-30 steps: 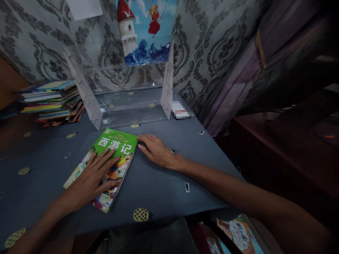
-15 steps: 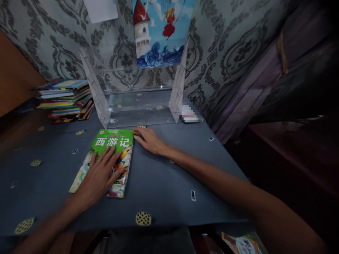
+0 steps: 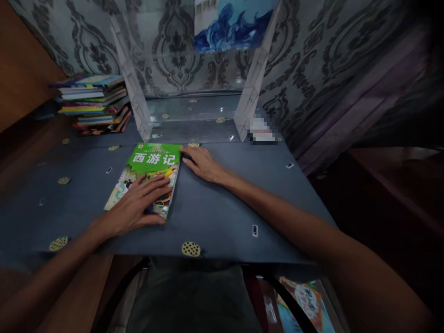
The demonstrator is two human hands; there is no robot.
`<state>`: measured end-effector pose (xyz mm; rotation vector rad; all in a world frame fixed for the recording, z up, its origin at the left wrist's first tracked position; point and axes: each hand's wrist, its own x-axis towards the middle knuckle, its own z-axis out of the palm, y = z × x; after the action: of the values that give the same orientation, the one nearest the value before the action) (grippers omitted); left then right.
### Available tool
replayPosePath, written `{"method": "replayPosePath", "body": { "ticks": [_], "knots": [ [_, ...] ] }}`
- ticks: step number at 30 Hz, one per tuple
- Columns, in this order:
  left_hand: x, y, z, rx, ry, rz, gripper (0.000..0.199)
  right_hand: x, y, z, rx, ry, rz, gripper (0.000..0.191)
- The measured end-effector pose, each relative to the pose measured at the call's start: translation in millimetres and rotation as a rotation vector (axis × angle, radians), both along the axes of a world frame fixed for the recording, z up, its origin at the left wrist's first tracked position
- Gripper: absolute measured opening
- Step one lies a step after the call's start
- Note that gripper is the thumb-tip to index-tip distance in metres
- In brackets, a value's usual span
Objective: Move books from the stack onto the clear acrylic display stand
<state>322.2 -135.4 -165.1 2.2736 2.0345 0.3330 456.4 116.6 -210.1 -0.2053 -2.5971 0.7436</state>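
A book with a green and multicoloured cover (image 3: 152, 159) lies flat on the blue patterned tablecloth. Across its lower half rests my left hand (image 3: 138, 203), fingers spread and pointing right, the thumb near the bottom edge. My right hand (image 3: 203, 164) is at the book's upper right corner, its fingertips touching the edge and its thumb a little apart from the index finger. The other fingers of that hand are partly hidden beneath it. Just behind the book stands a clear acrylic rack (image 3: 194, 132).
A stack of books (image 3: 99, 101) stands at the back left. Beside the rack's right side lies a pixelated white item (image 3: 262, 129). A picture (image 3: 232, 27) hangs on the patterned wall. Below the table's front edge is a colourful package (image 3: 308, 305).
The view has tilted down, so the table appears higher. My left hand has slid down the cover and turned its fingers rightward. My right hand stays at the book's upper right corner.
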Motion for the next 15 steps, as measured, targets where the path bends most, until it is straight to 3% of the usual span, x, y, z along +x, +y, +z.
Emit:
{"method": "replayPosePath", "body": {
  "ticks": [3,8,15],
  "knots": [
    [1.2,-12.0,1.6,0.000,0.001,-0.084,0.071,12.7,-11.4,-2.1,0.013,0.006,0.024,0.039],
    [0.6,-20.6,-4.0,-0.017,0.004,-0.025,0.055,42.4,-47.7,1.6,0.032,-0.046,0.130,0.041],
    [-0.5,-23.7,-6.0,0.013,-0.060,0.003,0.052,70.0,-87.4,14.3,-0.079,0.006,0.255,0.038]
  ]
}}
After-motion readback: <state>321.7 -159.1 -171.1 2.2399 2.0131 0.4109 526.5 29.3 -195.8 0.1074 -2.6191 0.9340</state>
